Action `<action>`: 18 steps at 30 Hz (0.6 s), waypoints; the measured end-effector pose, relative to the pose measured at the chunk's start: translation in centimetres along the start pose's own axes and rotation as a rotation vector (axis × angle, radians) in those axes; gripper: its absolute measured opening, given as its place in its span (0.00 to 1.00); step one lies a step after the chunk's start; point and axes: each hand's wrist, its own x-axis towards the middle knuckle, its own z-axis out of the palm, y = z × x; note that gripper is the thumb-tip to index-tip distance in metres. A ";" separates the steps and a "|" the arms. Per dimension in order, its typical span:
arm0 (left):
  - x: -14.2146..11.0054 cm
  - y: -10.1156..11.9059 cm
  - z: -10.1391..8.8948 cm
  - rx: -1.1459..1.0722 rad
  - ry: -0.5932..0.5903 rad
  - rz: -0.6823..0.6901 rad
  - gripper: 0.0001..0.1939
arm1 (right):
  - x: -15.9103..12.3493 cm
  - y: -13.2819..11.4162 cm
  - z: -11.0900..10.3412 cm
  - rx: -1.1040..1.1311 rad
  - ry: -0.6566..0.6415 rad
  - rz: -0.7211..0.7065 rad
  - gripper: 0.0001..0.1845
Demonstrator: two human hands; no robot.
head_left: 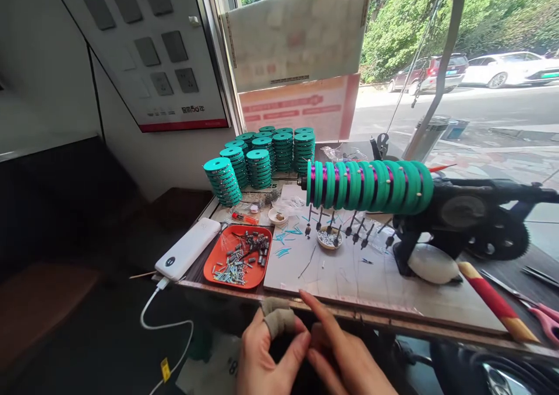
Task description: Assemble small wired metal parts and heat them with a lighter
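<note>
My left hand (271, 351) is low in the centre, just in front of the table edge, with tan tape wrapped round its fingers. Its thumb and index finger are pinched together. Close against it, my right hand (345, 351) points its index finger forward while the thumb and other fingers curl in at the left fingertips. Whatever lies between the fingertips is too small to make out. Beyond them, a row of green spools (371, 185) with purple thread sits on a black winding device (463, 208). Dark weighted clips (332, 236) hang below the spools.
An orange tray (209, 272) holds small dark and pale parts. Left of it lies a white power bank (187, 249) with a cable. A small bowl (331, 244) of beads stands on the white board (305, 278). Stacked green spools (259, 168) stand behind; scissors (544, 319) lie right.
</note>
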 end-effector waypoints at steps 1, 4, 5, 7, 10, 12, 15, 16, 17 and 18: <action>0.0 -0.1 0.1 -0.018 0.056 -0.001 0.05 | -0.1 0.2 0.1 -0.020 0.050 0.003 0.24; 0.0 -0.4 0.1 -0.030 0.148 0.027 0.05 | -0.1 0.5 0.3 -0.039 0.213 -0.047 0.06; 0.2 -0.5 0.0 -0.020 0.132 0.043 0.05 | -0.1 0.6 0.3 -0.028 0.267 -0.073 0.05; 1.1 -0.6 -0.4 0.031 0.050 0.066 0.06 | 0.2 0.5 0.1 0.004 0.339 -0.095 0.07; 3.9 -0.4 -1.1 0.284 0.003 0.130 0.05 | 0.8 0.4 -0.8 0.028 0.323 -0.032 0.08; 6.3 -0.1 -1.3 0.718 0.048 0.254 0.05 | 1.4 0.5 -1.7 0.009 0.301 0.051 0.09; 9.1 0.3 -0.9 1.048 -0.006 0.300 0.05 | 2.4 0.9 -3.0 -0.045 0.310 0.134 0.10; 9.7 0.4 -0.7 1.078 -0.024 0.299 0.05 | 2.6 1.1 -3.3 -0.059 0.313 0.148 0.10; 10.1 0.5 -0.5 1.092 -0.038 0.298 0.04 | 2.8 1.3 -3.6 -0.067 0.313 0.158 0.10; 10.3 0.6 -0.3 1.115 -0.051 0.298 0.04 | 3.0 1.4 -3.8 -0.071 0.308 0.164 0.10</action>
